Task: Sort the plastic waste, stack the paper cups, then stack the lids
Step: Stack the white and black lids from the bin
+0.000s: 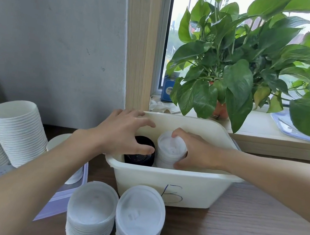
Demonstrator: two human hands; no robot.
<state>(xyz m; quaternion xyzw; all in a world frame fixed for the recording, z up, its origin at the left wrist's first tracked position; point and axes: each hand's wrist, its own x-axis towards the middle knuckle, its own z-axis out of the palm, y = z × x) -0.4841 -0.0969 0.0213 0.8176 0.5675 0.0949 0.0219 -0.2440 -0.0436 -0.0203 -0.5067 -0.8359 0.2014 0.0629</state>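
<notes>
A cream plastic bin [161, 183] marked "B" stands on the wooden table. Inside it, a stack of black lids [138, 159] sits at the left and a stack of white lids [169, 152] at the right. My left hand [124, 133] curls over the black stack, thumb on its front. My right hand [196, 152] grips the white stack from the right side. Two more stacks of translucent white lids [91, 213] [140, 218] stand in front of the bin. Tall stacks of white paper cups [16, 130] lean at the left.
A clear tray with a purple rim [65, 196] holds the cup stacks at left. A potted green plant [235, 68] and a blue box [167, 89] sit on the window sill behind the bin. Bare wooden table [253, 229] stretches right.
</notes>
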